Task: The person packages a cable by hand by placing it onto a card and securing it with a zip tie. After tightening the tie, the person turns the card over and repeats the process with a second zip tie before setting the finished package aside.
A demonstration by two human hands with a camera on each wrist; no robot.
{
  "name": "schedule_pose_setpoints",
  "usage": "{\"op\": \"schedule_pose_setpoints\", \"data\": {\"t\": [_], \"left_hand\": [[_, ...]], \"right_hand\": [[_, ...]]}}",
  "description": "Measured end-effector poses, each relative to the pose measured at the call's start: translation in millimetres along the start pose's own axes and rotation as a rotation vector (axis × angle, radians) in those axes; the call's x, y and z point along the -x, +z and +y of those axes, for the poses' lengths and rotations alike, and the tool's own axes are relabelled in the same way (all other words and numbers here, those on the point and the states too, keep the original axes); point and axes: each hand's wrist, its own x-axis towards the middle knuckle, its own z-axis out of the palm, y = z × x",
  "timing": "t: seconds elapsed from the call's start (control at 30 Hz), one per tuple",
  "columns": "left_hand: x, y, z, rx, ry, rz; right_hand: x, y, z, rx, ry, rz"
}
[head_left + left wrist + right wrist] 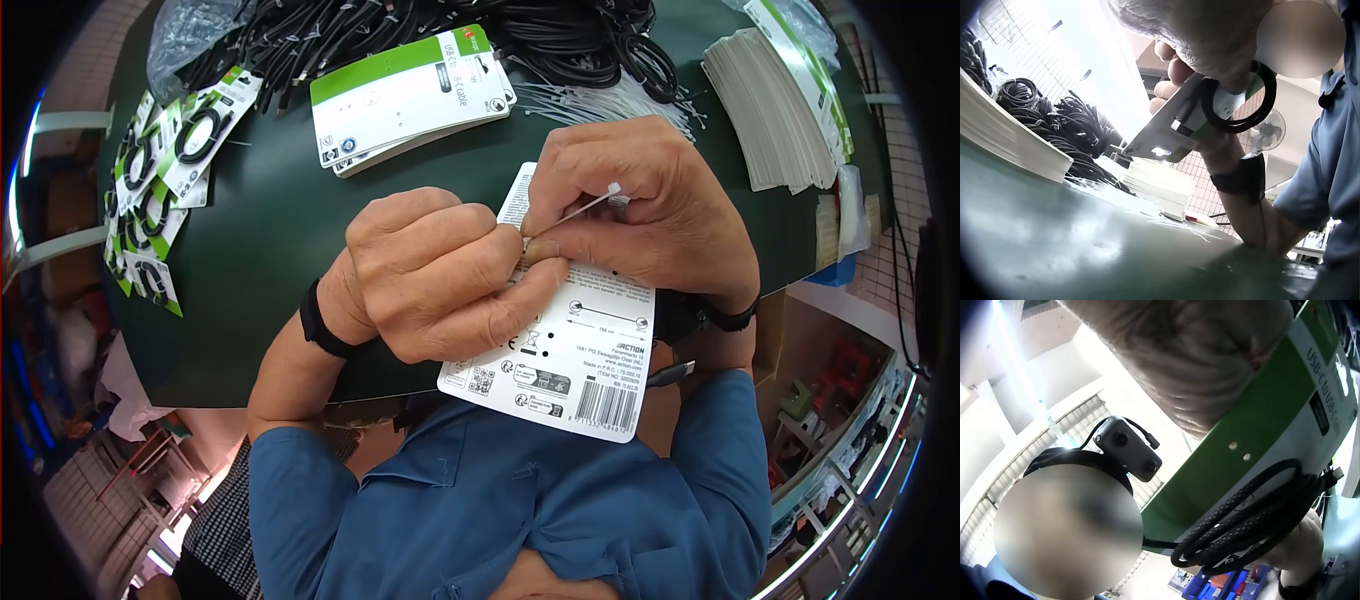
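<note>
My left hand (435, 275) has its fingers curled at the face of a white packaging card (600, 350), which it holds. My right hand (650, 205) meets it there, pinching a thin white cable tie (580, 211) between thumb and fingers. The card's printed back, with barcode and QR code, faces up and tilts toward my chest. On its green-and-white front hangs a coiled black braided cable (1241, 519), seen in the right wrist view; the left wrist view shows a black loop (1266, 103) of it. The fingertips of both hands nearly meet, partly hiding the tie.
Stacked cards (400, 110) lie ahead on the green table (270, 250), near loose white cable ties (600, 105) and bundles of black cables (570, 40). Carded cables (165, 180) are piled at the left. A tall card stack (775, 110) stands at the right.
</note>
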Motion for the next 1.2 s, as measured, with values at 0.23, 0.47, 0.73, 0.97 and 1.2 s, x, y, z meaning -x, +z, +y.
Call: {"op": "schedule_pose_setpoints", "data": {"t": [0.23,0.47,0.73,0.97,1.2], "left_hand": [[-8.3,-2.7,-1.4,0.117,-0.105,0.000],[2.7,15.0,-6.1,0.183,-0.821,0.405],[-18.7,8.6,-15.4,0.904,-1.236,0.922],[-18.6,13.9,-6.2,0.924,-1.210,0.895],[-14.3,21.5,-5.5,0.927,-1.222,0.862]], "right_hand": [[1.8,-0.8,-12.3,-0.148,0.142,0.234],[3.3,0.4,13.6,-0.095,-0.221,0.928],[-9.8,48.6,6.8,0.450,-0.568,0.529],[-10.8,51.3,8.6,0.776,-0.473,0.493],[-12.8,53.3,17.7,0.773,-0.461,0.566]]}}
